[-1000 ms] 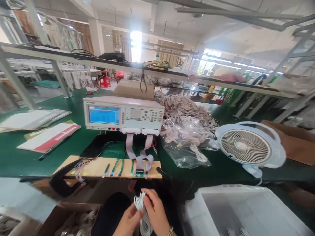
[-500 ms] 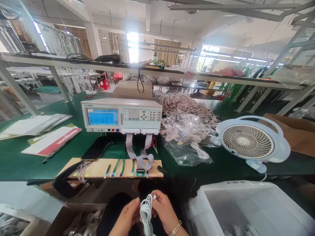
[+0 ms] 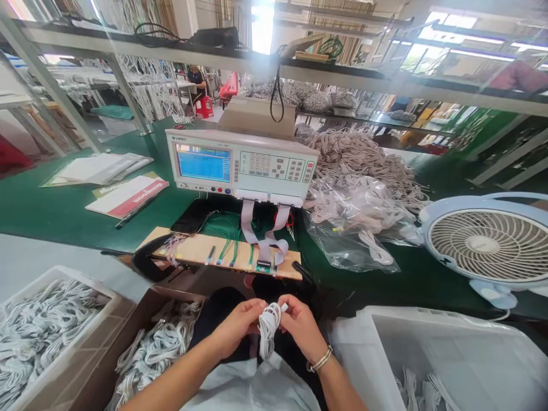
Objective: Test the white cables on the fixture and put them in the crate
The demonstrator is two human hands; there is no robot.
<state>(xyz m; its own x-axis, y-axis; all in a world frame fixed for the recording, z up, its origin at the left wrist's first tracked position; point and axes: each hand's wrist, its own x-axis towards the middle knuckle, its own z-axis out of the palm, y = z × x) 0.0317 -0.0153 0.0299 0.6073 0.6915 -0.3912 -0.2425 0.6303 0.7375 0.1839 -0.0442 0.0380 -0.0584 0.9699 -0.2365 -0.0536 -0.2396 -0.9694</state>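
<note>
A coiled bundle of white cable point(image 3: 269, 330) hangs between my two hands, above my lap. My left hand point(image 3: 240, 324) is closed on the left side of the coil near its top. With fingers pinched, my right hand point(image 3: 302, 328) grips a cable end with a small white connector point(image 3: 284, 307) at the coil's upper right. Beyond them, a wooden board point(image 3: 205, 240) at the table's edge carries small connectors on green wires point(image 3: 231, 246). Grey ribbon cables point(image 3: 247, 220) run from it to a white tester point(image 3: 240, 168) with a blue screen.
On my left stand a white crate point(image 3: 109, 302) and a cardboard box point(image 3: 148, 297), both with coiled cables. A white bin point(image 3: 368, 337) at right holds several bundles. Cables in plastic point(image 3: 351, 228), a fan point(image 3: 483, 245) and papers point(image 3: 124, 194) lie on the green table point(image 3: 55, 211).
The view has tilted down and turned left, showing more of the crate and box. Both hands still hold the cable bundle, its white connector now plainer at the upper right.
</note>
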